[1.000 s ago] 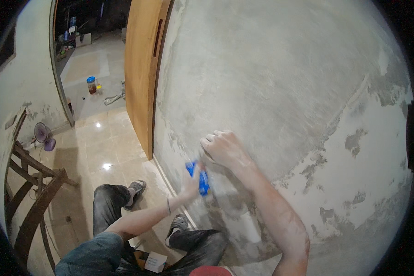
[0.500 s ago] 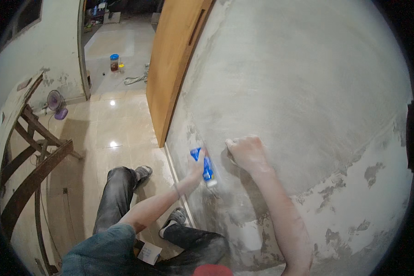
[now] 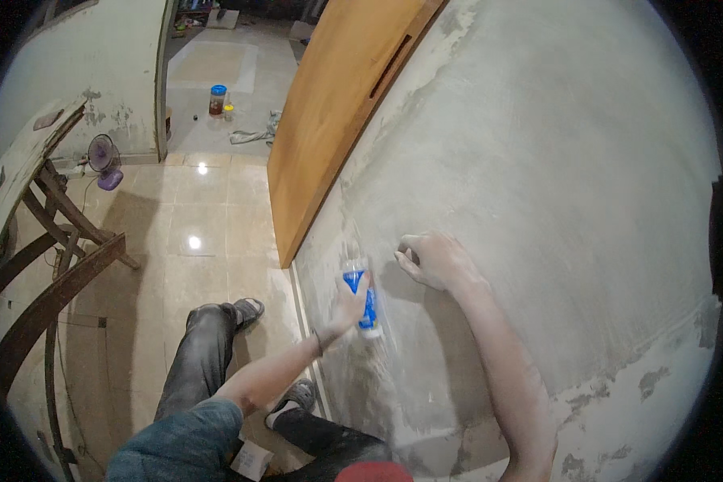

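My left hand (image 3: 350,300) is wrapped round a blue-and-white hand tool (image 3: 368,313), slightly blurred, held against the grey plastered wall (image 3: 586,185) low beside the door. Just right of it, my right hand (image 3: 427,259) is at the wall with curled fingers; whether anything is inside them is hidden. The wall shows rougher white, patchy areas toward the lower right, and a streaked strip runs below the blue tool.
A wooden door (image 3: 337,96) stands beside a doorway with a blue-lidded container (image 3: 217,100) and cloth (image 3: 249,137) beyond. A purple fan (image 3: 104,161) and weathered wooden frame (image 3: 48,273) stand left. My legs and a small box (image 3: 251,459) are below, on tiles.
The view has shifted, bringing more upper wall in. My left hand, still holding the blue tool, moved up, then slightly down; my right hand moved right along the wall.
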`<state>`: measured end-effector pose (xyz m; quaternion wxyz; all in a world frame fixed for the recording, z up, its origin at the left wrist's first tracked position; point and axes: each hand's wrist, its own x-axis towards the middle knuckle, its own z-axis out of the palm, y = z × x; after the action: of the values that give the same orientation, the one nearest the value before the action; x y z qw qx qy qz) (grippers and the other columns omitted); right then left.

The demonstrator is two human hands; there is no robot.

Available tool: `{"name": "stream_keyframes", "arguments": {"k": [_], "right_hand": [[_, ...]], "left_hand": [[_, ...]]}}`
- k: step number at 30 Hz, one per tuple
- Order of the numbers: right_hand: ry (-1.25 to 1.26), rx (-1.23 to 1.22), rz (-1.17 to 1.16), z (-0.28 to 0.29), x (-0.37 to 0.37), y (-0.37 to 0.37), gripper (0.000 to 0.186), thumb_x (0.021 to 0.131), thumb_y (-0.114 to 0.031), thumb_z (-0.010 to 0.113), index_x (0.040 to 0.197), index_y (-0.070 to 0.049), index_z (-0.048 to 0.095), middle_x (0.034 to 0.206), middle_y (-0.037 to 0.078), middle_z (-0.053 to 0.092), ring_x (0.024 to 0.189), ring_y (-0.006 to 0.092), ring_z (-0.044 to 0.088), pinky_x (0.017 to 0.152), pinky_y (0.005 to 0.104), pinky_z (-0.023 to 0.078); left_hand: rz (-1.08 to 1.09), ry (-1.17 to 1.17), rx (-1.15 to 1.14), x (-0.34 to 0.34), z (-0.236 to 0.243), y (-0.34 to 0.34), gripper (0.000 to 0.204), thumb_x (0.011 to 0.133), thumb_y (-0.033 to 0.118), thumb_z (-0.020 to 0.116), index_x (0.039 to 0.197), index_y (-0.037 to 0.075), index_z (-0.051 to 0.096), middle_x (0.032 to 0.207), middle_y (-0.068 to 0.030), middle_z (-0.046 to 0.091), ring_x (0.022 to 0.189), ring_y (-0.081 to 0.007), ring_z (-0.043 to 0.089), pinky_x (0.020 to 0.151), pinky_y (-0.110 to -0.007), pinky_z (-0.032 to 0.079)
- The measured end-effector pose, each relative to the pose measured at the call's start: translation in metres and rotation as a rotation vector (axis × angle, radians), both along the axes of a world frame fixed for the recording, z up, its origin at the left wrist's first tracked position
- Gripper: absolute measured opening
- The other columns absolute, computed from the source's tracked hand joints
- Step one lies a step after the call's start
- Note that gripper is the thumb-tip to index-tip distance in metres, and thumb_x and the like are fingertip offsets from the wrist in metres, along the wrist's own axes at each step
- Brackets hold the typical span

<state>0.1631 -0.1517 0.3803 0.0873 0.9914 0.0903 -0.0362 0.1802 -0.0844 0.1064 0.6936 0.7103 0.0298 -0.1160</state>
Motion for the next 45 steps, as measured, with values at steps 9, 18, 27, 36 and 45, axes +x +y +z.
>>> {"name": "stream_keyframes", "arguments": {"k": [9, 18, 27, 36, 45], "right_hand": [[-0.134, -0.052, 0.150, -0.029, 0.022, -0.018, 0.020, 0.090, -0.025, 0.060, 0.083, -0.006, 0.062, 0.079, 0.014, 0.066, 0.080, 0.0343, 0.066, 0.072, 0.0458, 0.052], [-0.118, -0.058, 0.110, -0.033, 0.022, -0.012, 0.022, 0.092, -0.025, 0.058, 0.083, -0.006, 0.063, 0.082, 0.012, 0.067, 0.081, 0.0334, 0.066, 0.072, 0.0450, 0.052], [-0.104, 0.007, 0.089, -0.030, 0.024, -0.003, 0.024, 0.094, -0.026, 0.056, 0.085, -0.006, 0.064, 0.079, 0.013, 0.067, 0.076, 0.0326, 0.066, 0.069, 0.0434, 0.053], [-0.111, -0.038, 0.174, -0.042, 0.020, -0.019, 0.021, 0.094, -0.024, 0.056, 0.084, -0.006, 0.060, 0.082, 0.013, 0.066, 0.079, 0.0328, 0.066, 0.072, 0.0445, 0.054], [-0.087, -0.052, 0.180, -0.049, 0.021, -0.013, 0.020, 0.093, -0.024, 0.057, 0.086, -0.006, 0.060, 0.083, 0.013, 0.066, 0.081, 0.0330, 0.066, 0.073, 0.0450, 0.053]], "left_hand": [[-0.227, -0.239, 0.049, -0.053, -0.003, 0.021, 0.071, 0.091, 0.057, 0.058, 0.116, -0.009, 0.056, 0.109, -0.0268, 0.062, 0.107, -0.0378, 0.061, 0.093, -0.046, 0.045], [-0.127, -0.141, -0.047, -0.068, -0.018, 0.006, 0.073, 0.092, 0.054, 0.060, 0.130, -0.007, 0.045, 0.114, -0.0286, 0.059, 0.111, -0.0405, 0.059, 0.097, -0.051, 0.042], [-0.141, -0.010, -0.053, -0.008, -0.009, 0.001, 0.068, 0.091, 0.050, 0.062, 0.124, -0.008, 0.048, 0.111, -0.0262, 0.059, 0.105, -0.0372, 0.061, 0.092, -0.048, 0.046], [-0.213, -0.231, 0.144, -0.056, -0.002, 0.016, 0.067, 0.091, 0.054, 0.060, 0.117, -0.006, 0.048, 0.107, -0.0264, 0.061, 0.098, -0.0368, 0.063, 0.086, -0.048, 0.048], [-0.207, -0.144, -0.097, -0.046, -0.007, 0.013, 0.065, 0.094, 0.050, 0.058, 0.123, -0.007, 0.047, 0.103, -0.0236, 0.063, 0.094, -0.0369, 0.064, 0.089, -0.046, 0.048]]}}
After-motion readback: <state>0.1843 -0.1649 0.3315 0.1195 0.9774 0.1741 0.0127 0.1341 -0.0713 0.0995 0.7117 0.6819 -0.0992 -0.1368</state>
